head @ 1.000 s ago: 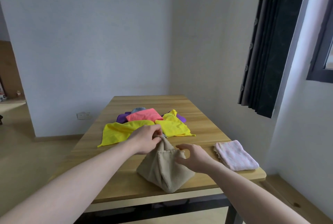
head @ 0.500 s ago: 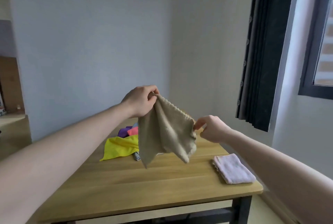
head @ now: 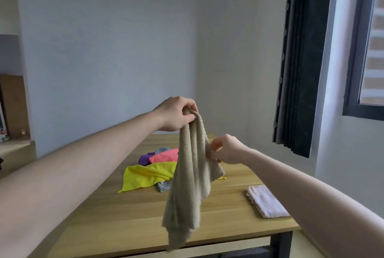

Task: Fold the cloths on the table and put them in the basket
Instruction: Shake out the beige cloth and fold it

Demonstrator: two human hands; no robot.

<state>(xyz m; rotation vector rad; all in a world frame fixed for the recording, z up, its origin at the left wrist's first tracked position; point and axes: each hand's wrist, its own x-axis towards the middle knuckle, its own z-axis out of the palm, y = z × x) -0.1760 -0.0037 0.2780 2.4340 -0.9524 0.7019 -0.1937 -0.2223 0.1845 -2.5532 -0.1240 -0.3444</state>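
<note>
- Head view, hands: the left hand (head: 176,115) pinches the top corner of a beige cloth (head: 190,172) and holds it high above the tabletop (head: 116,216). The right hand (head: 225,150) grips the cloth's right edge lower down, fingers curled into the fabric.
- Head view, change: half a second ago the cloth was spread fairly wide between the two hands; now the right hand has come in close to the left and the cloth hangs as a long, narrow, bunched drape, its lower end blurred and clear of the wood. A second ago it sat in a heap on the tabletop.
- Head view, meaning: the person seems to be hunting along the edge for a second corner, so the fold on this cloth has not yet started.
- Head view, other cloths: a yellow cloth (head: 145,176), a pink cloth (head: 164,156), a purple cloth (head: 144,159) and a grey cloth (head: 164,186) lie in a loose pile behind, unfolded. A pale pink cloth (head: 267,200) lies folded near the right edge.
- Head view, basket: none is in view, so most of the task looks to remain.
</note>
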